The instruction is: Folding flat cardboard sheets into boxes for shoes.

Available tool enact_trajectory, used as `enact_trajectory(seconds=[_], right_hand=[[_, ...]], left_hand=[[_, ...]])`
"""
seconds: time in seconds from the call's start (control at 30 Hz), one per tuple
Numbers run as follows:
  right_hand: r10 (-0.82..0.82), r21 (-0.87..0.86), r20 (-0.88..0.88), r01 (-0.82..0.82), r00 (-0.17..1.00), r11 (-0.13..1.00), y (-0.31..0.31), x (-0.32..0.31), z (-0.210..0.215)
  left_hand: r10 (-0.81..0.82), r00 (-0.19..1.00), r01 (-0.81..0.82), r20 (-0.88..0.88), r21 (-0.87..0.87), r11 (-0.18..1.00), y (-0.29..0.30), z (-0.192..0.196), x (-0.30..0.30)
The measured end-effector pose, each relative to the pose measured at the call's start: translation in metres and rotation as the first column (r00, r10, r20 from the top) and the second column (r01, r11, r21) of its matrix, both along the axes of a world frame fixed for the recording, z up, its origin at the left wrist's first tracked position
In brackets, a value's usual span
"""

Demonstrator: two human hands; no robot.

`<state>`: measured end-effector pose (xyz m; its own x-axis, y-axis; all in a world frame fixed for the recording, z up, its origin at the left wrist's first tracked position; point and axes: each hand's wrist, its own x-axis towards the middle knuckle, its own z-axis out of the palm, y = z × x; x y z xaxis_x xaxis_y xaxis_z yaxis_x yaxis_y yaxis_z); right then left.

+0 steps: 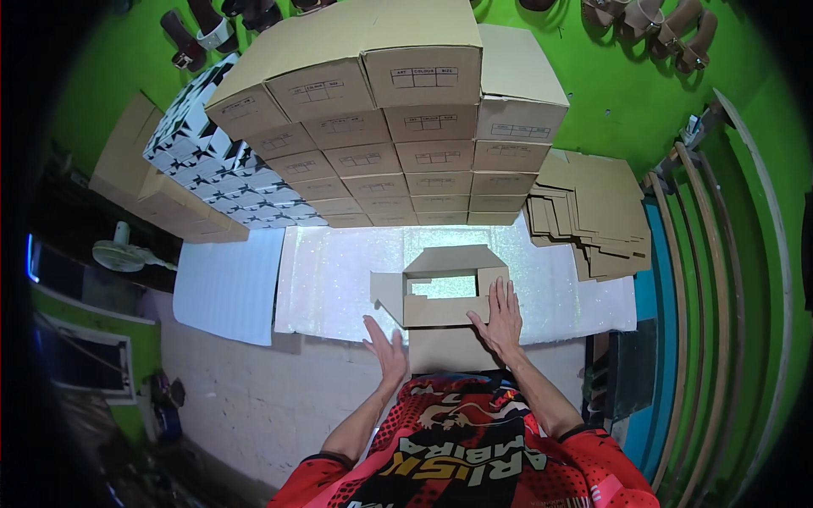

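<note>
At the far left edge of the frame a small white fan point(118, 254) stands in shadow. Right of it, at upper left, lies a slanting stack of flat brown cartons point(144, 190), and against that leans a block of boxes with a black-and-white pattern point(212, 161). Below these a plain white sheet point(227, 288) lies on the pale floor point(254, 398).

The upper middle of the frame is filled by a tall stack of closed brown cardboard boxes point(398, 135), several columns wide, each with a small printed label panel on its end. In front of it a glittery white sheet point(339, 279) is spread on the floor.

At the centre sits the half-folded cardboard box point(440, 284) — open in the middle so the glittery sheet shows through, with a flap sticking out on its left side and a flat panel running down toward the person's red-and-black shirt point(474, 449). The left hand point(388, 349) is at lower centre, fingers spread and apart, just beside the lower left edge of the box; whether it touches is hard to tell. The right hand point(501, 320) lies flat on the near right corner of the box, fingers open and pressed on the cardboard, not closed around it.

To the right, a loose pile of flat cardboard blanks point(593, 212) rests at the sheet's upper right corner — beyond it stand curved wooden strips point(720, 279) against the green wall point(627, 93).
</note>
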<state>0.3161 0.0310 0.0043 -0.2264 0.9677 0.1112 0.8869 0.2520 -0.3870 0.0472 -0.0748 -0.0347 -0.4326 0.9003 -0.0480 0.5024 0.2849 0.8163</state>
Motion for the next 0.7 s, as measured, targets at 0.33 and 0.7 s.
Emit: enact_trajectory(seconds=[0.33, 0.7], right_hand=[[-0.005, 0.012, -0.020, 0.006, 1.000, 1.000, -0.001, 0.000, -0.003], [-0.010, -0.016, -0.021, 0.010, 1.000, 1.000, -0.002, -0.006, -0.004]], left_hand=[[-0.560, 0.772, 0.568, -0.303, -0.070, 0.820, 0.066, 0.039, -0.005], [-0.441, 0.783, 0.415, -0.438, -0.160, 0.896, 0.116, 0.042, -0.003]])
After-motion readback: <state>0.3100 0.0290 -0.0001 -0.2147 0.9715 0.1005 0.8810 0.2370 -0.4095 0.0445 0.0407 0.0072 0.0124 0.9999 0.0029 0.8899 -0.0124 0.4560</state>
